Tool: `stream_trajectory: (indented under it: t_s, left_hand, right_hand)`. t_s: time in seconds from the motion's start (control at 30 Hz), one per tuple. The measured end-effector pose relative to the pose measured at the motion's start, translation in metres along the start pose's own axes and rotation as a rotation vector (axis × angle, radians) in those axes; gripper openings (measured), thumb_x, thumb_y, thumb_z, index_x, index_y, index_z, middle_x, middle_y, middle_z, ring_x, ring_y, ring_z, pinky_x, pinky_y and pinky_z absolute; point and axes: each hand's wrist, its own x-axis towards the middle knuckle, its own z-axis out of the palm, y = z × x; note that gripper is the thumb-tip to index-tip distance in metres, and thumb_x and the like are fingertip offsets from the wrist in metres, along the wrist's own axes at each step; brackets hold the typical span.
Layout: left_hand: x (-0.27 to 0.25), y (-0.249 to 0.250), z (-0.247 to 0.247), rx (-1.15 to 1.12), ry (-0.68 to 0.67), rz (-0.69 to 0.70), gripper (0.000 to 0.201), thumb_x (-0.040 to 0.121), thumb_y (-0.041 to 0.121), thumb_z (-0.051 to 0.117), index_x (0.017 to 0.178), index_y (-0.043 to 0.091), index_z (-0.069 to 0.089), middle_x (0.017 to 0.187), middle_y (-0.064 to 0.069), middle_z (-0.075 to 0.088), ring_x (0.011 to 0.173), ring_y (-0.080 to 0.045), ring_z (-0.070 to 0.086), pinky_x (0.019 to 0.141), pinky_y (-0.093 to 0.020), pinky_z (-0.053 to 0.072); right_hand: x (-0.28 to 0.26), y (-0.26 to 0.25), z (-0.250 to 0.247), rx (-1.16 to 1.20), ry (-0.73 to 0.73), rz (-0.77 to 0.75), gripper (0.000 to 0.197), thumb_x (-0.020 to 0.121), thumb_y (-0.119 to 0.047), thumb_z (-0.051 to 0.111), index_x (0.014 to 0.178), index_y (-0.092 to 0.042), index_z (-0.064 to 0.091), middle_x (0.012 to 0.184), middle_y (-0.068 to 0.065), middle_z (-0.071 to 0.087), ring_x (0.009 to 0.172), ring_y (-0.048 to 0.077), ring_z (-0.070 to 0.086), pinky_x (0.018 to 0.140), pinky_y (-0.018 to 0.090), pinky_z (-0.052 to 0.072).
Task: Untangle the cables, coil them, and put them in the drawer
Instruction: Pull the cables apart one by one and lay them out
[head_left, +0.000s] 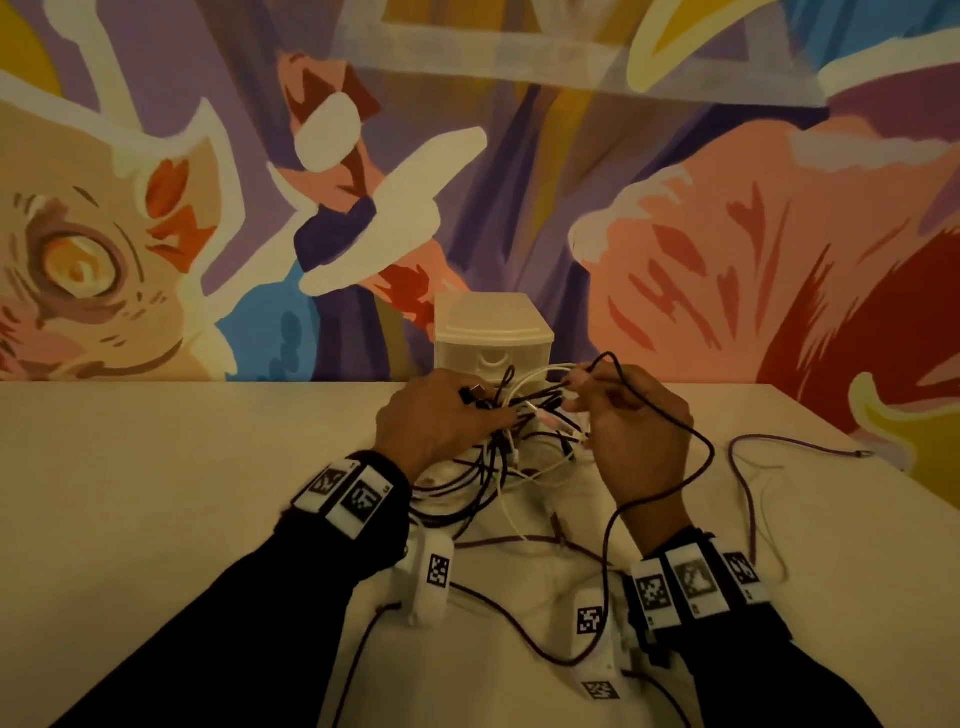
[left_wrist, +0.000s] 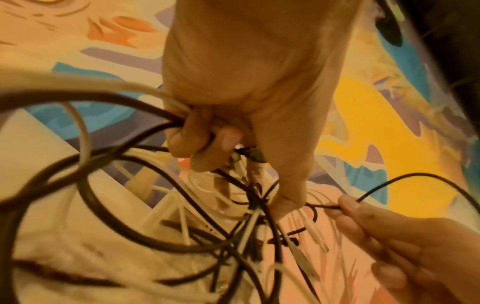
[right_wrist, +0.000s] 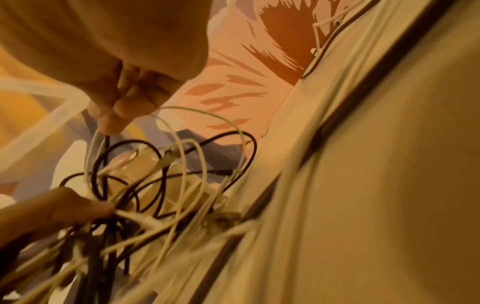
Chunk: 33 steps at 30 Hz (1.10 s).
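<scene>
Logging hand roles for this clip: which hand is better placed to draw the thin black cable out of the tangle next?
Probably the right hand: it already pinches the thin black cable, while the left hand grips the tangle.

Your arms: dark sleeves and tagged wrist rigs

You wear black long sleeves (head_left: 218, 618) down to both wrists, leaving your left hand (head_left: 431, 426) and right hand (head_left: 639, 447) bare. Each wrist carries a black band set with white rectangular blocks, each printed with a square black-and-white coded marker: two show on your left wrist band (head_left: 348, 493), three on your right wrist band (head_left: 696, 582). A white camera housing (head_left: 434, 577) with its own marker hangs under each wrist.
</scene>
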Motion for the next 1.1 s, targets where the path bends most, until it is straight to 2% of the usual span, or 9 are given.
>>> stream_trajectory:
  t_s: [0.13,0.27,0.37,0.47,0.53,0.67,0.8,0.97,1.1]
  left_hand:
    - [-0.004,0.005,0.004,0.081,0.014,-0.035,0.068,0.066,0.091,0.043,0.109,0.047,0.07,0.102,0.009,0.074,0.1,-0.024,0.069,0.095,-0.048,0.058]
    - [-0.008,-0.001,0.005,0.116,-0.033,-0.035,0.031,0.094,0.064,0.055,0.093,0.036,0.068,0.094,0.006,0.07,0.097,-0.027,0.068,0.088,-0.041,0.055]
    - [-0.011,-0.012,-0.001,0.017,-0.147,-0.005,0.017,0.099,0.045,0.065,0.087,0.035,0.073,0.088,0.007,0.072,0.09,-0.021,0.067,0.082,-0.038,0.051]
    - [-0.015,-0.023,0.001,-0.057,-0.168,0.016,0.021,0.096,0.054,0.072,0.109,0.04,0.079,0.104,0.011,0.079,0.1,-0.014,0.07,0.094,-0.036,0.055]
    - [-0.017,-0.028,0.004,-0.13,-0.174,0.01,0.026,0.095,0.062,0.071,0.107,0.041,0.079,0.102,0.014,0.079,0.1,-0.011,0.071,0.095,-0.036,0.055]
    - [-0.019,-0.027,0.004,-0.279,-0.161,-0.047,0.028,0.097,0.057,0.071,0.097,0.031,0.082,0.072,0.016,0.07,0.069,-0.011,0.061,0.068,-0.029,0.048]
    - [-0.02,-0.029,-0.002,-0.421,-0.168,-0.121,0.022,0.105,0.038,0.066,0.099,0.025,0.083,0.059,0.003,0.045,0.043,-0.009,0.032,0.043,-0.021,0.027]
    - [-0.021,-0.031,-0.013,-0.491,-0.248,-0.103,0.025,0.111,0.03,0.058,0.111,0.019,0.081,0.061,0.005,0.052,0.041,-0.01,0.031,0.039,-0.02,0.024]
    - [-0.023,-0.032,-0.014,-0.503,-0.304,-0.081,0.026,0.112,0.028,0.056,0.112,0.023,0.081,0.072,0.002,0.058,0.043,-0.01,0.031,0.041,-0.02,0.024]
  right_hand:
    - [0.001,0.009,-0.002,-0.017,0.056,-0.059,0.001,0.095,-0.01,0.079,0.095,-0.011,0.079,0.086,0.005,0.081,0.084,0.025,0.08,0.078,0.054,0.064]
    - [-0.003,0.014,-0.002,0.056,-0.148,0.172,0.01,0.096,-0.006,0.077,0.09,-0.013,0.071,0.084,0.007,0.08,0.084,0.032,0.08,0.071,0.051,0.063]
    - [-0.004,0.021,-0.002,0.028,-0.252,0.217,0.01,0.092,-0.004,0.08,0.097,-0.008,0.072,0.087,0.005,0.08,0.085,0.024,0.08,0.075,0.041,0.062]
    - [-0.007,0.021,0.002,0.007,-0.326,0.215,0.033,0.08,0.002,0.088,0.109,-0.004,0.073,0.089,0.0,0.079,0.079,0.012,0.076,0.075,0.031,0.064]
    - [-0.009,0.021,0.002,-0.044,-0.302,0.179,0.03,0.079,-0.002,0.09,0.105,-0.006,0.075,0.087,0.0,0.079,0.08,0.014,0.076,0.076,0.035,0.065]
    - [-0.008,0.022,-0.002,-0.087,-0.268,0.048,0.019,0.082,-0.007,0.088,0.094,-0.015,0.075,0.093,0.003,0.08,0.091,0.027,0.076,0.08,0.042,0.063]
    - [-0.006,0.021,-0.008,-0.03,-0.393,0.265,0.016,0.092,-0.008,0.08,0.085,-0.021,0.074,0.088,0.009,0.08,0.089,0.029,0.078,0.068,0.046,0.063]
    - [-0.006,0.017,-0.006,-0.11,-0.437,0.303,0.019,0.106,-0.015,0.064,0.106,0.003,0.059,0.092,0.006,0.082,0.088,0.023,0.08,0.052,0.034,0.055]
    - [-0.006,0.013,-0.002,-0.065,-0.403,0.361,0.019,0.105,-0.013,0.064,0.105,0.005,0.062,0.081,0.008,0.08,0.069,0.015,0.075,0.053,0.03,0.056]
